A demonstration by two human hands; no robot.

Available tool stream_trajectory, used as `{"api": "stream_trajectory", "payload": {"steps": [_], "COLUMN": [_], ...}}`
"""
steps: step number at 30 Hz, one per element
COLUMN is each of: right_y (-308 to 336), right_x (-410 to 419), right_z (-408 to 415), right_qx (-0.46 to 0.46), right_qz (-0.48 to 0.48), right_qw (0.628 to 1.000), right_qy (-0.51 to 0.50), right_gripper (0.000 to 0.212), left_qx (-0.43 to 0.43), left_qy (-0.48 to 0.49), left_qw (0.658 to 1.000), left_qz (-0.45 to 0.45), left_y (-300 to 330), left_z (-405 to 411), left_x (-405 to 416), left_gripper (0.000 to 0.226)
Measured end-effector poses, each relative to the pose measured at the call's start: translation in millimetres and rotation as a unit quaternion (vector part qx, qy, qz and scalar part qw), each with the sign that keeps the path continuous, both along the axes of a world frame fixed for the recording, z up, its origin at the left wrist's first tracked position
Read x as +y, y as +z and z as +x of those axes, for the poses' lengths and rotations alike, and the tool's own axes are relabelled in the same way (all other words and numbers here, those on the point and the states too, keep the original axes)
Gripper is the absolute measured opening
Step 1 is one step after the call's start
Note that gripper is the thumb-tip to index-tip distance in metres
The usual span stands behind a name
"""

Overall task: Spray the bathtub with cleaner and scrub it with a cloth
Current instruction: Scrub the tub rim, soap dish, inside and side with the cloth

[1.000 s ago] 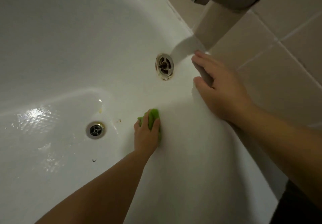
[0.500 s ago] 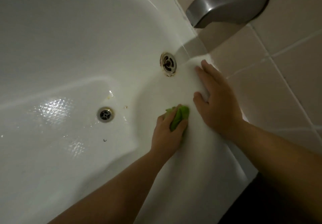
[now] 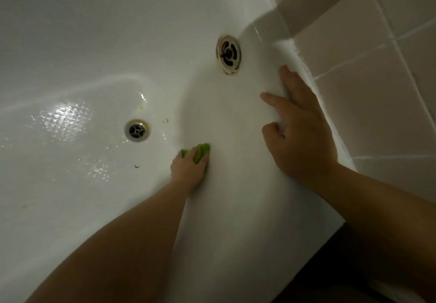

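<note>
Green cloth (image 3: 201, 152) bunched in left hand (image 3: 190, 169), fingers clamped round it, pressed on the bathtub (image 3: 94, 31) end wall right of the floor drain (image 3: 136, 130), below the overflow (image 3: 228, 54). Right hand (image 3: 299, 135) flat on the rim, fingers spread, holding nothing. Risk: wet glossy floor, so the bracing palm could slip; specks near the drain could get missed.

White bathtub (image 3: 99, 43), floor wet and glossy; crumpled green cloth (image 3: 202, 151) pressed low on its end wall.
</note>
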State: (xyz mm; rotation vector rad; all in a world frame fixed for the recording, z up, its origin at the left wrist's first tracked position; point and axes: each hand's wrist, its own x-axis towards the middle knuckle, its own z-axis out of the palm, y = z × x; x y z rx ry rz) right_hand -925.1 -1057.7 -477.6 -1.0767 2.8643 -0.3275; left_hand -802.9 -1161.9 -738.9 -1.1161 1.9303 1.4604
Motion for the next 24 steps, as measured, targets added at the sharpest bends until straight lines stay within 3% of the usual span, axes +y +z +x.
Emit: {"api": "stream_trajectory", "payload": {"steps": [6,10,13,24], "right_y": [0.2,0.9,2.4,-5.9], "right_x": [-0.6,-0.4,-0.5,1.8], "right_z": [-1.7,-0.6,0.0,-3.0], "right_qx": [-0.006,-0.019,-0.024,-0.002], "right_qz": [0.011,0.01,0.023,-0.005], "right_qw": [1.0,1.0,0.999,1.0], "right_qy": [0.006,-0.002,0.002,0.003], "right_gripper": [0.048,0.046,0.044,0.035], "left_qx": [0.078,0.165,0.223,-0.034], "left_qy": [0.065,0.008,-0.052,-0.144], "left_qw": [0.987,0.978,0.967,0.989], "left_qz": [0.125,0.128,0.116,0.009], "left_y": [75.7,151.2,173.3,25.5], "left_z": [-3.9,10.3,35.4,46.3], "left_x": [9.3,21.4,19.0,-13.3], "left_gripper": [0.059,0.057,0.056,0.064]}}
